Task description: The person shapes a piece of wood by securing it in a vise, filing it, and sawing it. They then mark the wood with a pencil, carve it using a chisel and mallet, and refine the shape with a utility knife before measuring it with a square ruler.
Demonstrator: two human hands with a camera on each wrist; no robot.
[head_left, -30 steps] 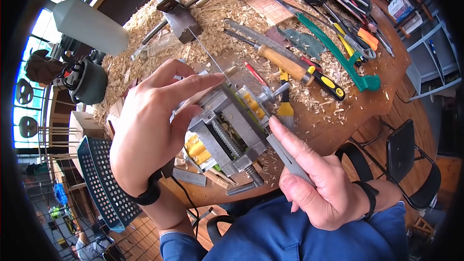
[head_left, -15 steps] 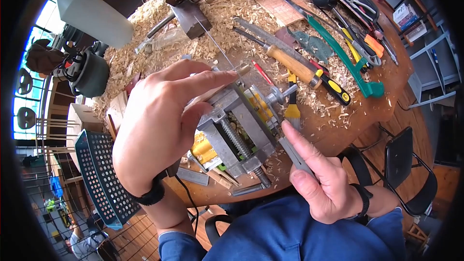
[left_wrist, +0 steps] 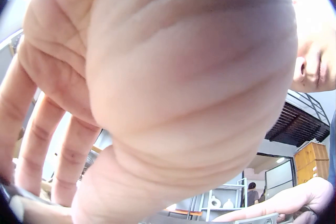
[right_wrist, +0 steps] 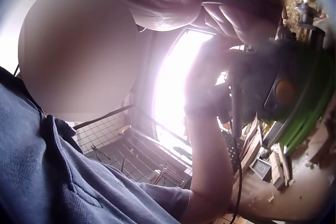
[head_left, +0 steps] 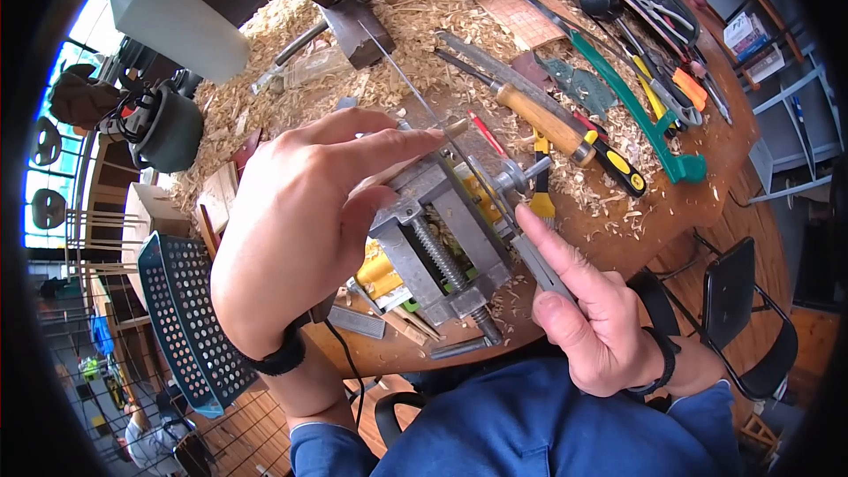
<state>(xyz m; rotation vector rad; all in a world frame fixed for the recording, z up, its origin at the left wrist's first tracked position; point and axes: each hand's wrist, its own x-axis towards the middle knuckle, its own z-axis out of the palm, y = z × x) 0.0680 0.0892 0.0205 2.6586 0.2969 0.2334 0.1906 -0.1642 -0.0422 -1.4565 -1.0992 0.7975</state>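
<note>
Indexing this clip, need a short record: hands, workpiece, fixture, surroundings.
right_hand: right hand grips grey-handled tool, index finger along the handle
left_hand: left hand has fingers at wooden piece; pinching or pressing unclear
tool_position: thin shaft crosses near left index fingertip; contact with wood unclear
fixture: metal vise, in front of the person
right_of_vise: wooden-handled tool, green-handled tool, red pencil
surface: table with wood shavings
</note>
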